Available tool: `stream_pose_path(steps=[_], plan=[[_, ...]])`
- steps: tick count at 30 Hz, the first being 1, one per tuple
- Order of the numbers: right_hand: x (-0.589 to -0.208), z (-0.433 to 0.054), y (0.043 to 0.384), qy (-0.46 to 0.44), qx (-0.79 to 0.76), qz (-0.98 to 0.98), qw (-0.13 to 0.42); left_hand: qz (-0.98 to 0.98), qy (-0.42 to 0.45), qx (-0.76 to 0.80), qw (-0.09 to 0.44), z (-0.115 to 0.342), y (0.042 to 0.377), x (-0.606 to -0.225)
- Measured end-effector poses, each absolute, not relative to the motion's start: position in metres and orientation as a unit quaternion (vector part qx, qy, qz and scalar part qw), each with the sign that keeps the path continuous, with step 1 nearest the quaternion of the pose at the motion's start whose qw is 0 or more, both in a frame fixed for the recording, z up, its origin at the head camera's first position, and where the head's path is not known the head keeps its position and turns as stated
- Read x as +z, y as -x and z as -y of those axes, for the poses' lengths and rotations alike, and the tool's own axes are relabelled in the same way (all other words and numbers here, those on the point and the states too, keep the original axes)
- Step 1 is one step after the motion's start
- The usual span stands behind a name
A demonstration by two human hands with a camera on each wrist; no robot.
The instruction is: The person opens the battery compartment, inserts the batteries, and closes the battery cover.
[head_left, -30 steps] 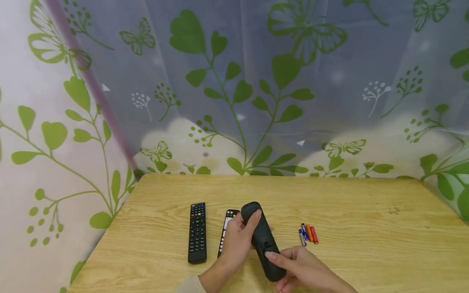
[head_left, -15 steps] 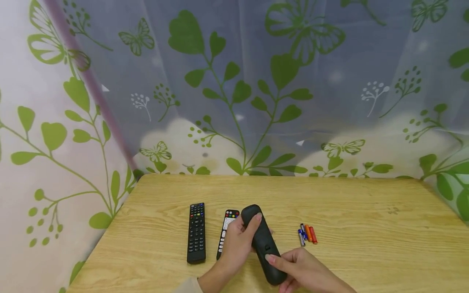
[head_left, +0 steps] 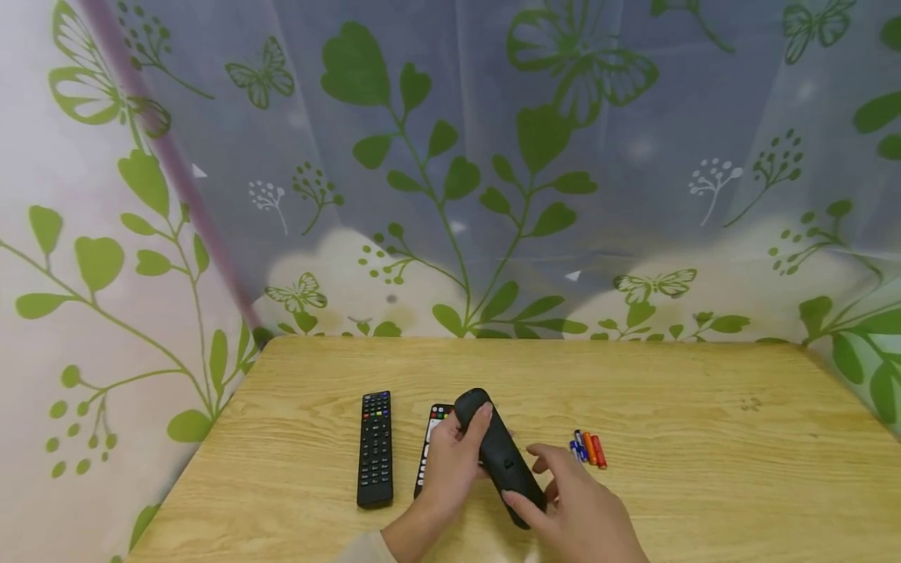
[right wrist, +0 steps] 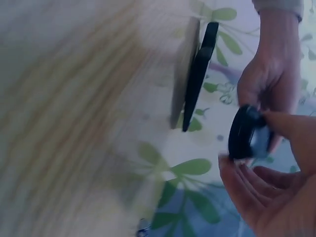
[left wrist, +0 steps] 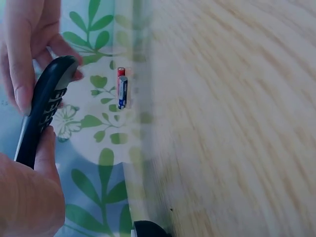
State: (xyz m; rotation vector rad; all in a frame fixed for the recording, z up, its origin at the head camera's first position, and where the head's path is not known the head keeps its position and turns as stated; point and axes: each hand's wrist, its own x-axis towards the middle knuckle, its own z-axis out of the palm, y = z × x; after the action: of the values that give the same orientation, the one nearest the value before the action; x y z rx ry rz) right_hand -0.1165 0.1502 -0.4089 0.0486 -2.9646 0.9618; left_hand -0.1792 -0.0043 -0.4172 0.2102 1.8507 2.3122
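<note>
A black remote control (head_left: 501, 453) is held above the table, back upward, with a small notch (head_left: 508, 464) showing on its back. My left hand (head_left: 454, 461) grips its upper part, the thumb lying along the back. At the lower end my right hand (head_left: 573, 496) lays its thumb on the back, with its fingers bent around the right edge; the index finger stands out to the side. In the left wrist view the button side of the remote control (left wrist: 47, 101) faces the table. How the right fingertips meet the underside is partly hidden.
To the left, a long black remote control (head_left: 375, 450) lies buttons up. Another remote control with white keys (head_left: 425, 461) lies partly under my left hand. Several small blue, orange and red batteries (head_left: 590, 450) lie on the wooden table (head_left: 704, 438), right of my hands.
The dark gap by the notch on the remote's back has closed up. My right hand has turned, its index finger now lifted out to the side. The held remote has shifted slightly left.
</note>
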Motion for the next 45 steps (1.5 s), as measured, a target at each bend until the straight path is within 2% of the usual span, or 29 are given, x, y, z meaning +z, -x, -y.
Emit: stream_pose_path(steps=[6,9,14,24,31,40,45], plan=[[-0.407,-0.14,0.104,-0.094,0.155,0.965,0.192,-0.61,-0.066,0.784,0.091,0.005,0.18,-0.417],[-0.407,-0.138,0.103,-0.11,0.125,0.96,0.226,-0.613,-0.064,0.782,0.09,0.005,0.18,-0.415],[-0.407,-0.134,0.104,-0.11,0.119,0.959,0.233,-0.599,-0.054,0.793,0.094,0.005,0.179,-0.412],[-0.407,-0.138,0.105,-0.096,0.198,0.956,0.191,-0.604,-0.033,0.789,0.108,0.006,0.181,-0.411],[-0.403,-0.142,0.107,-0.056,0.301,0.947,0.097,-0.604,-0.03,0.79,0.103,0.006,0.182,-0.413],[-0.407,-0.147,0.113,-0.05,0.498,0.865,0.04,-0.581,-0.028,0.809,0.088,0.007,0.183,-0.415],[-0.411,-0.151,0.115,-0.03,0.574,0.818,-0.024,-0.578,-0.03,0.811,0.084,0.01,0.184,-0.413]])
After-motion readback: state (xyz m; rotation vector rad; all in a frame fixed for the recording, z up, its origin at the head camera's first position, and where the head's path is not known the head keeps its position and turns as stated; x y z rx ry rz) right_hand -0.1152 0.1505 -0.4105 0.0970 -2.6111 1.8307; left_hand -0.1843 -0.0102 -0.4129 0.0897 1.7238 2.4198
